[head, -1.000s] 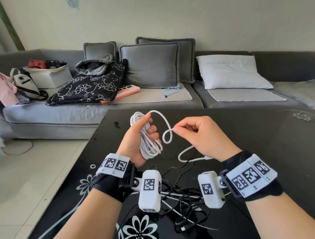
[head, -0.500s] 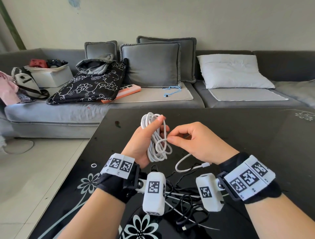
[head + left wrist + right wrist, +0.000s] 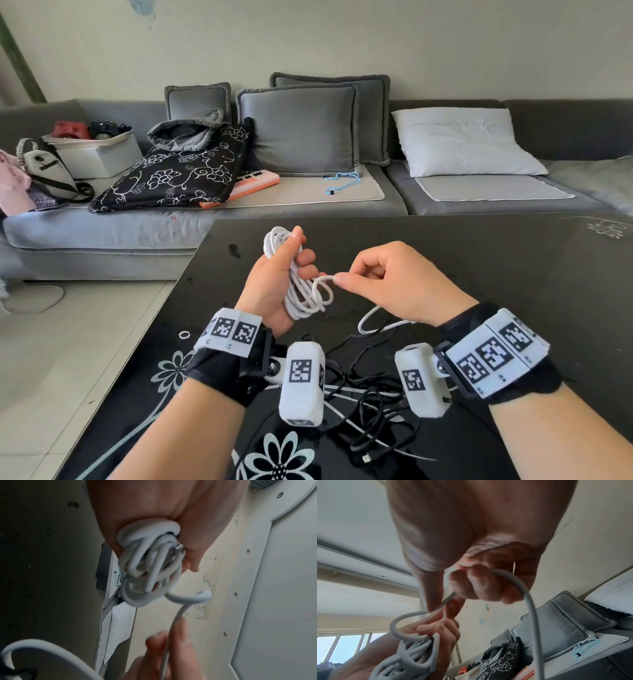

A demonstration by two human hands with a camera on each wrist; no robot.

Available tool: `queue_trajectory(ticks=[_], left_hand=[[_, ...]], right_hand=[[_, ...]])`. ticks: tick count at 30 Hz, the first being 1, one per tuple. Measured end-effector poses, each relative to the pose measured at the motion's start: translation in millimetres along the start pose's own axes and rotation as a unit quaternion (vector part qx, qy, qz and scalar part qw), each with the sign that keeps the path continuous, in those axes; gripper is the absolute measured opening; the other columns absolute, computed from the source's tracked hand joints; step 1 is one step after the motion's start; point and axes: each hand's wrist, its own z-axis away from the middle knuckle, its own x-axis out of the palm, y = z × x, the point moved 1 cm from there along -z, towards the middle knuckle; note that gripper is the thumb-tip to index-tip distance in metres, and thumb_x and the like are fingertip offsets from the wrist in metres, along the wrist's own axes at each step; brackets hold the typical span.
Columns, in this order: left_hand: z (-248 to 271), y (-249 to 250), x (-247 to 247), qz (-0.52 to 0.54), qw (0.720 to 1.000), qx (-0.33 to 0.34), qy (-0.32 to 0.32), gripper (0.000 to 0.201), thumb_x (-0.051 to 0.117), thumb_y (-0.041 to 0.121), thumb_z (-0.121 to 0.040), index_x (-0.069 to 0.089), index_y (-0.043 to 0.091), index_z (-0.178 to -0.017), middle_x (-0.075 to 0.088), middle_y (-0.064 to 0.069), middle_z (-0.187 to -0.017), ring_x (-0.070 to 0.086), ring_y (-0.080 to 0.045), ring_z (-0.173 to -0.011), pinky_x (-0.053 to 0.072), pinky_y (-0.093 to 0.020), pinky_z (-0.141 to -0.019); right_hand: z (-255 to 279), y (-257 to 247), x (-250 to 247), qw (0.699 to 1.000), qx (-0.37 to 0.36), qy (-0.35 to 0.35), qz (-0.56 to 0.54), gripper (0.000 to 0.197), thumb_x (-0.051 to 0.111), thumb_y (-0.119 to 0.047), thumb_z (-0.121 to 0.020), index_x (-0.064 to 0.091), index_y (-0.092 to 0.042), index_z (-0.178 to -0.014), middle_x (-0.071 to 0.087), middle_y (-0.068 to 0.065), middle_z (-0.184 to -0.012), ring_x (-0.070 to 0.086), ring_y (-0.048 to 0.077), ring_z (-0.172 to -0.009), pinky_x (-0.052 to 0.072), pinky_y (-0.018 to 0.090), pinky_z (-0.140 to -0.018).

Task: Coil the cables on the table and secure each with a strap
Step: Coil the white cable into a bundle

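The left hand [image 3: 274, 284] gripped a bundle of white cable [image 3: 301, 291] above the dark surface [image 3: 479, 260], thumb along the coils. The right hand [image 3: 394, 284] pinched the cable's loose end just right of the bundle. Black cables [image 3: 370, 411] lay tangled nearer.

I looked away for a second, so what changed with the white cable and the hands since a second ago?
The right hand drew the big free loop down against the white cable bundle, so it is smaller now. The left hand still grips the bundle; the black cables stay on the table.
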Motion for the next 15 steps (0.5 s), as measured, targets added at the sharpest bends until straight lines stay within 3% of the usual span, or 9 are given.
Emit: queue_trajectory(ticks=[3,7,11,13,15], left_hand=[[-2.6,7.7,-6.7,0.014,1.0,-0.003,0.01,0.021,0.056,0.035,-0.097,0.05,0.02,-0.084,0.039,0.008,-0.06,0.036,-0.004,-0.042,0.043,-0.021,-0.046],[-3.7,18.5,-12.5,0.056,0.998,-0.006,0.021,0.024,0.053,0.035,-0.099,0.05,0.021,-0.08,0.034,0.009,-0.057,0.034,-0.004,-0.038,0.047,-0.02,-0.049],[-2.7,24.6,-15.8,0.062,0.998,-0.029,0.009,0.022,0.055,0.036,-0.097,0.051,0.021,-0.081,0.034,0.009,-0.058,0.034,-0.003,-0.038,0.047,-0.019,-0.047],[-1.9,21.9,-14.1,0.026,0.998,-0.057,-0.007,0.02,0.058,0.038,-0.092,0.053,0.02,-0.086,0.036,0.008,-0.058,0.035,-0.003,-0.038,0.046,-0.02,-0.046],[0.0,16.9,-10.2,-0.027,0.996,-0.083,-0.021,0.027,0.061,0.044,-0.086,0.054,0.019,-0.093,0.037,0.007,-0.058,0.034,-0.004,-0.039,0.046,-0.023,-0.045]], right_hand=[[-0.2,2.2,-4.4,1.0,0.014,0.008,-0.003,0.042,0.066,-0.063,-0.076,0.066,-0.022,-0.067,0.046,-0.013,-0.043,0.042,0.005,-0.044,0.037,0.028,-0.059],[1.4,3.7,-13.6,0.999,0.015,-0.008,-0.047,0.034,0.073,-0.039,-0.084,0.066,-0.012,-0.064,0.051,-0.009,-0.049,0.042,0.004,-0.047,0.035,0.017,-0.054],[1.4,4.6,-23.7,0.988,0.008,-0.017,-0.151,0.03,0.066,-0.019,-0.088,0.061,-0.001,-0.065,0.058,0.005,-0.052,0.059,0.015,-0.057,0.049,0.027,-0.067],[2.1,0.8,-24.2,0.982,-0.001,-0.014,-0.188,0.03,0.067,-0.02,-0.087,0.061,0.002,-0.068,0.061,0.011,-0.052,0.05,0.013,-0.048,0.044,0.019,-0.058],[2.4,-2.1,-23.3,0.977,-0.013,0.002,-0.212,0.027,0.07,-0.019,-0.089,0.064,-0.001,-0.07,0.057,0.014,-0.052,0.045,0.013,-0.046,0.042,0.018,-0.056]])
